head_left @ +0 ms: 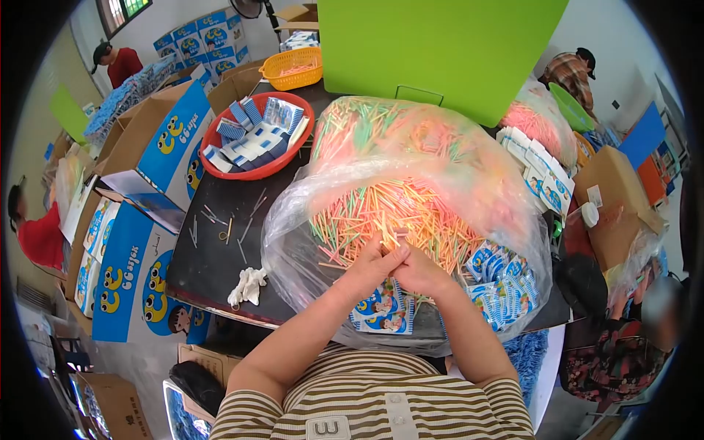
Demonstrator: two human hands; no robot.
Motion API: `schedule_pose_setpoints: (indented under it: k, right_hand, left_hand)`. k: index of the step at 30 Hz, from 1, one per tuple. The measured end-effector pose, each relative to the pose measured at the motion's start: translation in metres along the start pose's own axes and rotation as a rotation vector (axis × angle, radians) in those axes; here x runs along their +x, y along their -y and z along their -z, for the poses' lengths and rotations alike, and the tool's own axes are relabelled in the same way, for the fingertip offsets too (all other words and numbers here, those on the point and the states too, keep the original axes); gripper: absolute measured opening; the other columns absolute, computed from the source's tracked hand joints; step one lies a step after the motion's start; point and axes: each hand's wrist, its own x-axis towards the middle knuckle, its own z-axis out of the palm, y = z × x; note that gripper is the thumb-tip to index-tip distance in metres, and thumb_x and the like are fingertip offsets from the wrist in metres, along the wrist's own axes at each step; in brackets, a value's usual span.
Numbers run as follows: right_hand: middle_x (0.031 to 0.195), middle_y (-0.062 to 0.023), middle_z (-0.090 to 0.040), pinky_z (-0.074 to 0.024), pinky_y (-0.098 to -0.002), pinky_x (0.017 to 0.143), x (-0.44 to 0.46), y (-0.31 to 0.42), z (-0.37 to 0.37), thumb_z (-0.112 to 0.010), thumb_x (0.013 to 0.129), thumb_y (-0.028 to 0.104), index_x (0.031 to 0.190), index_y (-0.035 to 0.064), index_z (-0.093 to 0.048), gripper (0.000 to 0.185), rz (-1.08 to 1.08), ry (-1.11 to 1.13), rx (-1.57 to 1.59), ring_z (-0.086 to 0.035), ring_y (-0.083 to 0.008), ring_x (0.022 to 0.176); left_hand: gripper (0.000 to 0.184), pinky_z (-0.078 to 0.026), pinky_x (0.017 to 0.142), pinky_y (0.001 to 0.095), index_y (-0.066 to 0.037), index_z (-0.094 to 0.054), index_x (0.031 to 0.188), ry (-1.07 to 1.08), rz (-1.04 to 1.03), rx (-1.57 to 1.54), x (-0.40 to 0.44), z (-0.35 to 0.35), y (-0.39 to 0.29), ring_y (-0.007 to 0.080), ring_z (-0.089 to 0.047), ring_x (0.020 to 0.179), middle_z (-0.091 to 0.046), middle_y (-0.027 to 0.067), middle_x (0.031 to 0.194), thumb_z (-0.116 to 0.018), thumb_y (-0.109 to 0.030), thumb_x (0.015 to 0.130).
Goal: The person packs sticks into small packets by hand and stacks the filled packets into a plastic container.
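Observation:
My left hand (371, 262) and my right hand (421, 273) meet over an open clear plastic bag (293, 220). The bag is full of thin coloured sticks (433, 213) in orange, pink, yellow and green. Both hands are closed, with a few stick ends showing just past the fingertips; the exact grip is partly hidden. Beneath my left wrist lie small blue-and-white printed packets (385, 312). More such packets (506, 293) are heaped in the bag to the right of my right hand.
A red basin (308, 121) of blue-and-white packs stands back left, near a yellow basket (317, 66). Loose sticks and a crumpled white cloth (248, 287) lie on the dark table (198, 257). A green board (440, 51) rises behind. Printed cartons (125, 271) and several people surround the table.

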Motion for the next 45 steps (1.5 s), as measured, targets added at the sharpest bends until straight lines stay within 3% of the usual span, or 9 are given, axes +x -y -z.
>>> schedule_pose_setpoints:
  k: [3,7,13,16,19,28,37,43,45]
  right_hand:
    - [0.073,-0.0048,-0.055,-0.0413,-0.0265,0.052,0.001,0.015,0.006,-0.050,0.082,0.003,0.099,0.0035,-0.055,0.018,-0.379,0.108,0.398,-0.052,-0.0127,0.058]
    - [0.067,0.0000,-0.051,-0.0338,-0.0208,0.045,0.000,0.006,-0.004,-0.050,0.082,0.003,0.105,0.0059,-0.052,0.023,-0.325,0.014,0.661,-0.044,-0.0070,0.049]
    - [0.068,-0.0094,-0.053,-0.0439,-0.0339,0.053,-0.004,-0.007,0.001,-0.053,0.085,0.010,0.111,-0.0024,-0.046,0.029,-0.235,-0.283,-0.287,-0.054,-0.0196,0.059]
    - [0.092,-0.0265,-0.060,-0.0455,-0.0485,0.074,-0.004,0.014,0.007,-0.057,0.084,0.020,0.110,-0.0035,-0.049,0.036,0.263,-0.648,-0.909,-0.059,-0.0414,0.087]
    - [0.087,-0.0273,-0.061,-0.0457,-0.0490,0.074,-0.003,0.043,-0.009,-0.047,0.090,0.030,0.096,-0.0031,-0.055,0.035,-0.338,-0.078,-0.354,-0.059,-0.0410,0.086]
    - [0.075,-0.0225,-0.062,-0.0475,-0.0459,0.065,-0.014,0.021,-0.026,-0.050,0.090,0.025,0.089,-0.0032,-0.056,0.028,-0.117,-0.361,0.008,-0.061,-0.0403,0.071]
    - [0.069,-0.0231,-0.059,-0.0466,-0.0453,0.063,-0.028,0.001,-0.034,-0.052,0.088,0.021,0.078,-0.0019,-0.057,0.025,-0.119,-0.213,-0.131,-0.060,-0.0393,0.069]
    - [0.066,-0.0191,-0.058,-0.0476,-0.0431,0.061,-0.038,0.044,0.018,-0.051,0.088,0.021,0.070,0.0002,-0.057,0.029,-0.109,0.273,-0.434,-0.059,-0.0361,0.065]
    - [0.068,-0.0186,-0.058,-0.0479,-0.0418,0.061,-0.034,0.044,0.040,-0.052,0.088,0.023,0.073,-0.0006,-0.057,0.028,-0.062,0.046,-0.384,-0.059,-0.0340,0.063]
  left_hand:
    - [0.035,-0.046,0.085,0.0280,-0.001,-0.049,0.122,0.012,0.042,-0.051,-0.007,-0.006,-0.015,0.0121,-0.056,0.096,-0.059,0.0067,0.107,-0.050,-0.024,0.095]
    - [0.028,-0.047,0.079,0.0265,-0.001,-0.054,0.114,-0.160,-0.083,-0.182,-0.003,-0.007,-0.013,0.0118,-0.057,0.089,-0.061,0.0065,0.100,-0.047,-0.021,0.096]
    - [0.030,-0.045,0.082,0.0295,0.000,-0.061,0.098,-0.205,-0.163,-0.320,0.012,0.017,-0.012,0.0142,-0.057,0.088,-0.062,0.0071,0.095,-0.042,-0.024,0.098]
    - [0.032,-0.045,0.082,0.0308,0.000,-0.061,0.092,-0.272,-0.120,-0.406,0.005,0.005,-0.029,0.0157,-0.058,0.088,-0.063,0.0083,0.093,-0.042,-0.025,0.098]
    - [0.031,-0.047,0.079,0.0311,-0.001,-0.060,0.090,-0.280,-0.024,-0.459,-0.002,-0.005,-0.024,0.0168,-0.059,0.087,-0.064,0.0100,0.092,-0.043,-0.025,0.098]
    - [0.010,-0.051,0.077,0.0326,-0.004,-0.050,0.092,-0.034,0.014,-0.505,-0.005,-0.001,-0.026,0.0208,-0.062,0.086,-0.064,0.0120,0.089,-0.052,-0.014,0.093]
    - [0.017,-0.047,0.086,0.0352,-0.003,-0.055,0.107,-0.057,-0.119,-0.474,-0.010,-0.007,-0.020,0.0243,-0.061,0.096,-0.063,0.0090,0.086,-0.051,-0.010,0.092]
    - [0.016,-0.049,0.076,0.0336,-0.004,-0.055,0.102,0.086,0.051,-0.332,-0.019,0.002,-0.010,0.0197,-0.062,0.082,-0.063,0.0061,0.085,-0.048,-0.017,0.095]
    - [0.016,-0.047,0.061,0.0261,-0.005,-0.055,0.094,0.097,0.158,-0.239,-0.026,0.003,-0.010,0.0116,-0.057,0.073,-0.061,0.0052,0.082,-0.045,-0.017,0.096]
